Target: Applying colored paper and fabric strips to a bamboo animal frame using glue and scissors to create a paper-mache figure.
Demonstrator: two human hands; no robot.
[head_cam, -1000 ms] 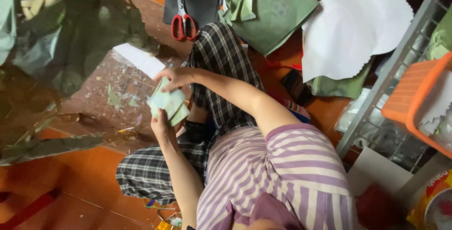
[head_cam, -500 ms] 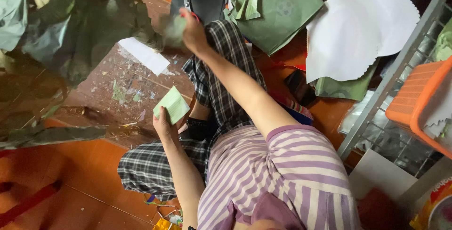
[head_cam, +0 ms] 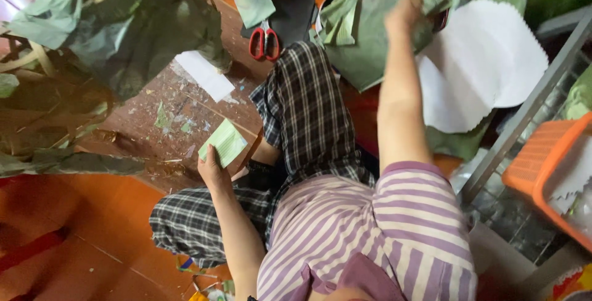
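Reaching forward over the checked trousers, the right hand [head_cam: 404,17] pressed into a pile of green paper sheets [head_cam: 370,36], its fingers seemingly closed on one, though motion blur made the grip hard to judge. The left hand [head_cam: 213,168] stayed low beside the knee, thumb and fingers pinching a small folded green paper [head_cam: 226,142] held upright. Red-handled scissors [head_cam: 264,42] lay on the floor just beyond the knee, near a white sheet [head_cam: 487,61] with a scalloped edge.

Your small light-green folded sheet [head_cam: 226,142], tilted, held at frame centre-left, your crumpled dark-green sheets [head_cam: 370,24], piled at upper centre
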